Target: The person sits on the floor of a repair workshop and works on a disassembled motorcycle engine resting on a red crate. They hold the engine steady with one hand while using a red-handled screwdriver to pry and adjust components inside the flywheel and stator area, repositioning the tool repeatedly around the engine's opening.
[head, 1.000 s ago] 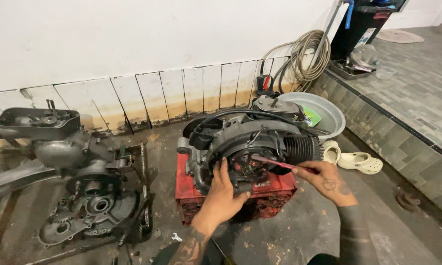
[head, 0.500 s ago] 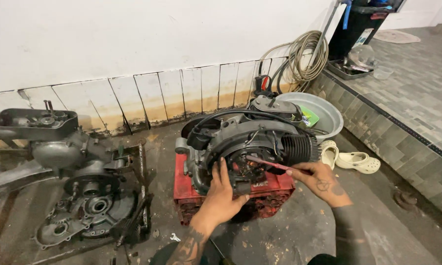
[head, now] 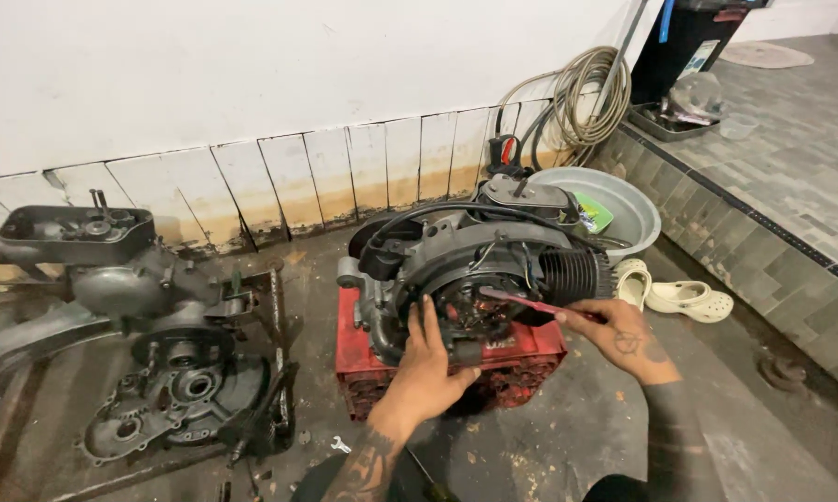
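Hands first: the left hand (head: 435,358) lies flat with fingers spread against the front of the small engine (head: 479,279), gripping nothing, just bracing the case. The right hand (head: 619,336) is closed around the handle of a red-handled tool (head: 531,303), which looks like a screwdriver or thin brush, though its working end is too small to tell; the tip reaches leftward into the round open face of the engine, where the dark stator parts sit. The engine rests on top of a red plastic crate (head: 498,367) on the stained concrete floor (head: 568,437), its finned cylinder pointing right.

The step in hand looks like picking or cleaning at something inside that circular opening. As a judgement, the next move calls for a steady tip and firm bracing so the engine does not rock on the crate.

Left of this, well apart, a second dismantled engine casing (head: 172,390) lies open on the floor. Right of the cylinder sits a pair of pale clogs (head: 684,299), and behind the engine a grey basin (head: 614,200). Farther back a coiled hose (head: 586,98) hangs by the white wall (head: 252,65)
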